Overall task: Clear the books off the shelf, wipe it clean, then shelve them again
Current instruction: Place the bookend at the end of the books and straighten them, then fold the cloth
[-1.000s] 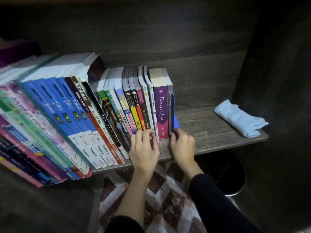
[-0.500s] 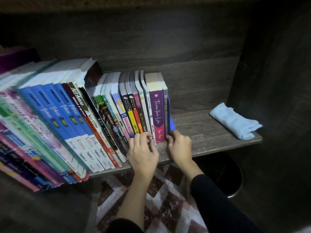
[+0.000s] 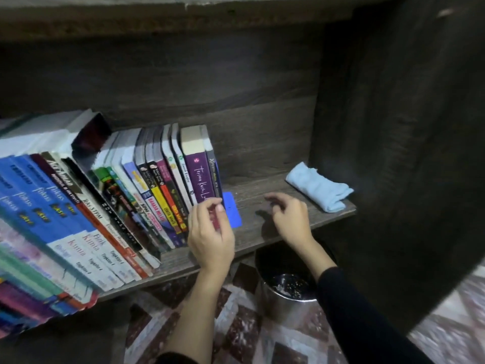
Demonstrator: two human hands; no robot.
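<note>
The books [image 3: 147, 206] are standing spine-out on the shelf [image 3: 262, 232], the row's left end running out of frame. My left hand [image 3: 211, 237] is covering the foot of the purple book [image 3: 199, 174]. Its fingers [image 3: 199, 214] are curling, but whether they are gripping it I cannot tell. My right hand [image 3: 288, 219], blurred, is hovering loosely curled, holding nothing, over bare board between a flat blue item [image 3: 232, 210] and the cloth [image 3: 319, 186] at the shelf's right end.

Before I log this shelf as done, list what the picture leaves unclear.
Head view only.
- Purple book, lower spine: behind the left hand; grip unclear.
- Right hand: motion-blurred.
- Leftmost books: cut by frame edge, blurred.
- Bin contents: dark, under shelf.
</note>
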